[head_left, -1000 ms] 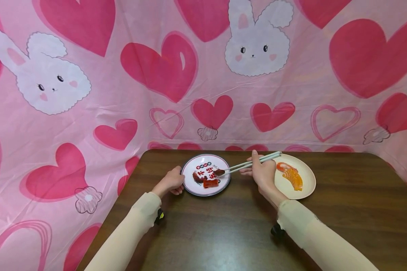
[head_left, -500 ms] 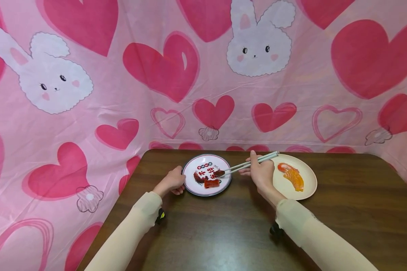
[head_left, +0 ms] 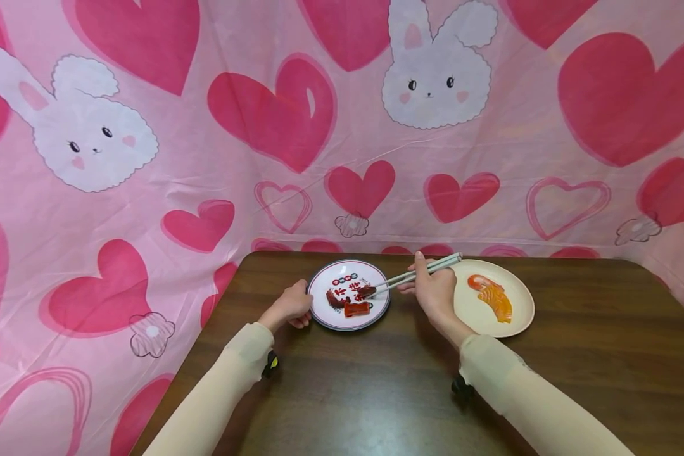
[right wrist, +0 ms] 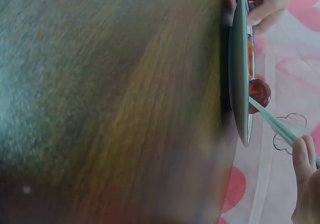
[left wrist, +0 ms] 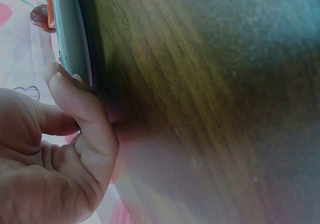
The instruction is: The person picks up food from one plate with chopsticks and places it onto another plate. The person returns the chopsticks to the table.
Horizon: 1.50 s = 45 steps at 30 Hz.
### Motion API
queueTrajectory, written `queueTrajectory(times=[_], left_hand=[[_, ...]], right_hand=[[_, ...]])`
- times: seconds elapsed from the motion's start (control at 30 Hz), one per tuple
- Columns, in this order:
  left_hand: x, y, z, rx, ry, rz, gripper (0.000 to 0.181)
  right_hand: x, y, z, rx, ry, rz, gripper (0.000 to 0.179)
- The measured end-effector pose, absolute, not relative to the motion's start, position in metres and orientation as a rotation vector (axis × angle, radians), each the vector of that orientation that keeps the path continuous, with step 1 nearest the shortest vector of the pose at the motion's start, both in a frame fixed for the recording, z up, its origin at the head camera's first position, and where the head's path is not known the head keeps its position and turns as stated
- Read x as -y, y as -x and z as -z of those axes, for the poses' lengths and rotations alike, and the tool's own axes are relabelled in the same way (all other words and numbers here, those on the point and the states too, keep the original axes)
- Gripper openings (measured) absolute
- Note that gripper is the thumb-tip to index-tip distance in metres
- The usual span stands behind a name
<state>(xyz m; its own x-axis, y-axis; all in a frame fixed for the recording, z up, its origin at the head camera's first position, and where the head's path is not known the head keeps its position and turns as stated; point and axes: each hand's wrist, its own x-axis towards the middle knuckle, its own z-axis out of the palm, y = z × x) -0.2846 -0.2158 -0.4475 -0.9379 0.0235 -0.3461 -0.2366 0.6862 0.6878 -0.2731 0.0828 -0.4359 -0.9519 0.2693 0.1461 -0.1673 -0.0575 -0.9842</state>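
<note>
1. Writing first: red characters (head_left: 353, 287) crossed the middle of the white plate (head_left: 325, 284), beneath a row of small round badges (head_left: 344, 279) (far too small to read from up there).
2. Over to the left hand (head_left: 291, 304): its grip was closed on that plate's rim, pinching the edge.
3. And the right hand (head_left: 436, 291)! Its grip was closed around the chopsticks (head_left: 446, 261), their tips down at the dark brown piece (head_left: 367, 291) on the white plate; whether they pinched it, nobody could tell.
4. Sharing that plate were a curled reddish-brown piece (head_left: 335, 299) and an orange-red piece (head_left: 357, 309).
5. The right wrist view caught the white plate edge-on, the brown piece standing above its rim.
6. Only the head view showed the cream plate (head_left: 467, 310) on the surface (head_left: 353, 392), carrying an orange slice (head_left: 496, 303).
</note>
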Motion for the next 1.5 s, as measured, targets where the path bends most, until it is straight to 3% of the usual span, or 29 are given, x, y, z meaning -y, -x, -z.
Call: queueTrajectory(times=[0.27, 0.57, 1.03, 1.5], left_hand=[[0.216, 0.284, 0.450, -2.588, 0.158, -1.126, 0.044], [0.216, 0.285, 0.449, -2.586, 0.174, -1.112, 0.050], [0.217, 0.284, 0.450, -2.582, 0.173, -1.117, 0.045], [0.216, 0.284, 0.448, -2.586, 0.174, -1.105, 0.057]], right_hand=[[-0.076, 0.269, 0.436, 1.980, -0.038, -1.947, 0.047], [-0.072, 0.264, 0.435, 2.030, -0.115, -1.845, 0.047], [-0.063, 0.252, 0.436, 2.122, -0.422, -1.480, 0.033], [-0.057, 0.246, 0.442, 2.037, -0.765, -1.266, 0.013]])
